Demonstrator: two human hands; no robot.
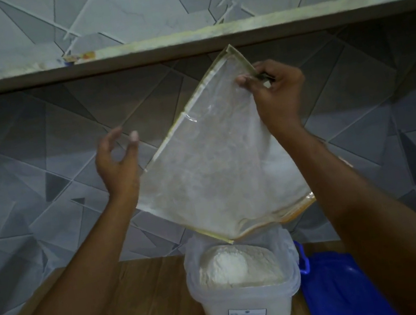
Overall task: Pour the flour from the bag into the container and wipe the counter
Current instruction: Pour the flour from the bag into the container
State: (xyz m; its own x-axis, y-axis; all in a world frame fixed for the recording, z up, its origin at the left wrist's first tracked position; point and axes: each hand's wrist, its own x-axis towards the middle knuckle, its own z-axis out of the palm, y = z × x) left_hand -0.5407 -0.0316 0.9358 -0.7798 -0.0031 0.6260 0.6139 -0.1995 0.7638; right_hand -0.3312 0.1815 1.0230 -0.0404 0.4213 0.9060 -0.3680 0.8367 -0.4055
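Note:
A clear plastic flour bag (pixel 215 161) hangs upside down and tilted like a diamond, its lowest corner just over the container. Only a dusting of flour clings inside it. My right hand (pixel 273 92) pinches the bag's upper right edge. To the left of the bag my left hand (pixel 118 163) is raised with its fingers loosely spread, holding nothing and apart from the plastic. Below stands a translucent white container (pixel 248 306) with a label on its front, heaped with a mound of flour (pixel 235 266).
The container stands on a wooden counter (pixel 143 303). A blue lid (pixel 339 289) lies right of it, against its side. A tiled wall rises behind, and a shelf edge (pixel 183 44) runs across above the bag.

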